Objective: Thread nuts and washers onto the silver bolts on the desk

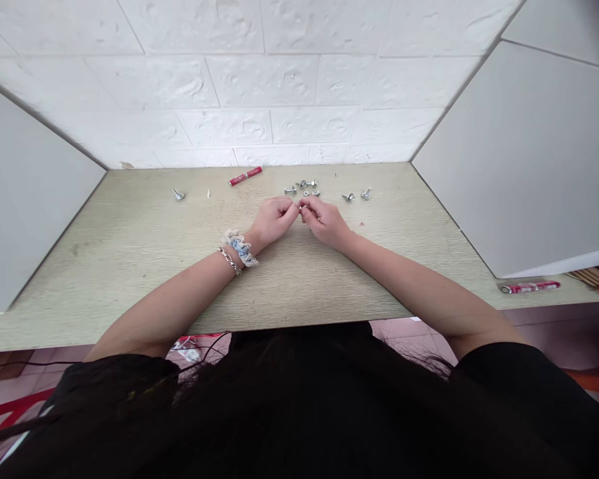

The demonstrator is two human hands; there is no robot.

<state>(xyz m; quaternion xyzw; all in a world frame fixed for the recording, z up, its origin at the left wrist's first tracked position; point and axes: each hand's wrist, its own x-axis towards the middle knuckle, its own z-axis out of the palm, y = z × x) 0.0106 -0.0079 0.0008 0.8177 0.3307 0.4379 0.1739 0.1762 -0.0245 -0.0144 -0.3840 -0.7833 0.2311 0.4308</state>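
Note:
My left hand (275, 218) and my right hand (323, 219) meet fingertip to fingertip above the middle of the desk. Both are closed in a pinch. Whatever sits between the fingertips is too small and too covered to make out. Just beyond the hands lie metal bolts and nuts: a bolt (290, 191) on its side, a pair of bolts (307, 183) close together, and a small nut (306, 193). To the right are a bolt with a washer (348, 197) and another bolt (366, 193) standing head down. One more bolt (178, 194) is at the far left.
A red tube (245, 176) lies near the white brick-pattern wall (239, 80). Another red tube (530, 287) rests at the right by the grey panel (529, 166). A second panel (30, 199) bounds the wooden desk (130, 266) on the left.

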